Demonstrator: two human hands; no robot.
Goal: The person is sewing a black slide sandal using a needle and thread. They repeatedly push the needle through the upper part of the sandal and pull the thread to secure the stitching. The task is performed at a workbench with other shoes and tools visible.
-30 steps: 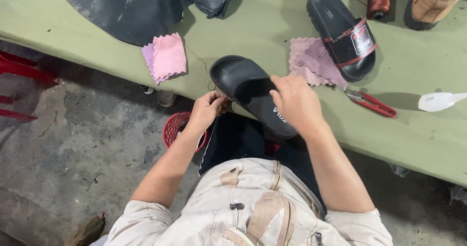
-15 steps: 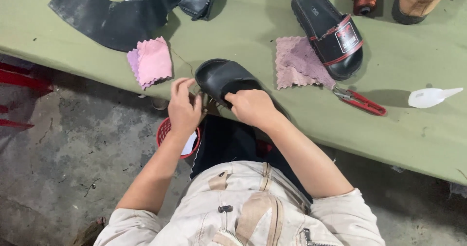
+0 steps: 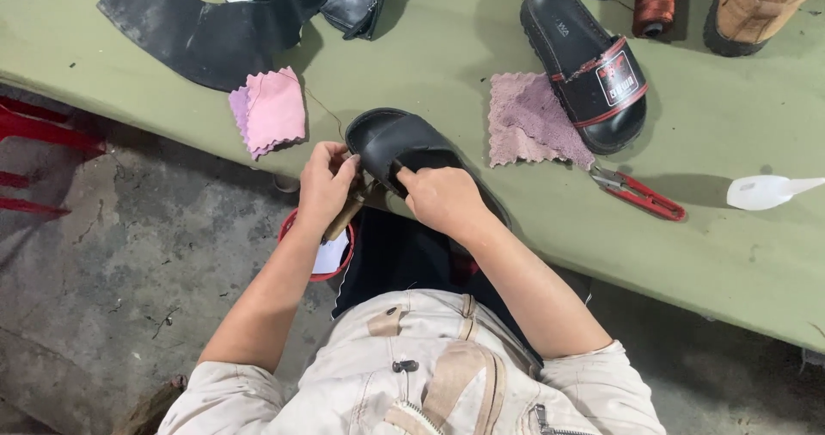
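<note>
A black slide sandal (image 3: pixel 395 139) lies at the near edge of the green table (image 3: pixel 430 39), its toe end pointing away from me. My right hand (image 3: pixel 440 199) grips its strap, fingers tucked under it. Beside the sandal's left side, my left hand (image 3: pixel 325 182) is closed on a wooden-handled tool (image 3: pixel 348 211). A thin thread runs from the sandal toward a pink cloth (image 3: pixel 268 110).
A second black sandal (image 3: pixel 584 61) with a red-edged strap rests partly on a mauve cloth (image 3: pixel 526 122). Red-handled snips (image 3: pixel 640 192), a white bottle (image 3: pixel 769 191), a brown thread spool (image 3: pixel 655 1), black rubber sheet (image 3: pixel 206 31) and a red stool (image 3: pixel 322 250) below.
The sandal has been turned and pulled left along the table edge. My right hand shifted from its sole to the strap, and my left hand rose to its side.
</note>
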